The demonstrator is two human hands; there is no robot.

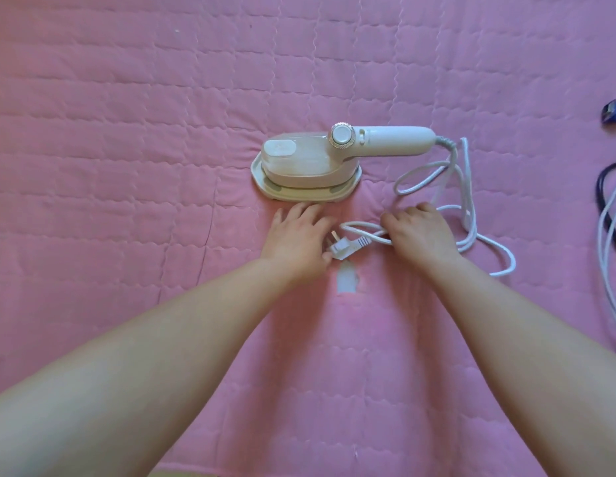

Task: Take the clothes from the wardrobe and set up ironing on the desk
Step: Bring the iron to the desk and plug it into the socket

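A small white and pink handheld iron [320, 156] rests on its pale base tray [275, 191] in the middle of a pink quilted cloth [127, 132]. Its white cord [471, 208] loops to the right and back toward me. My right hand [420, 232] lies closed over the cord's loops. The white plug [341, 250] lies between my hands, and my left hand [296, 239] touches it with the thumb, fingers spread flat just below the tray.
Dark and white cables [609, 218] lie at the right edge. A small blue object [613, 113] sits above them. A grey gap [348, 278] shows through the pink cloth just below the plug.
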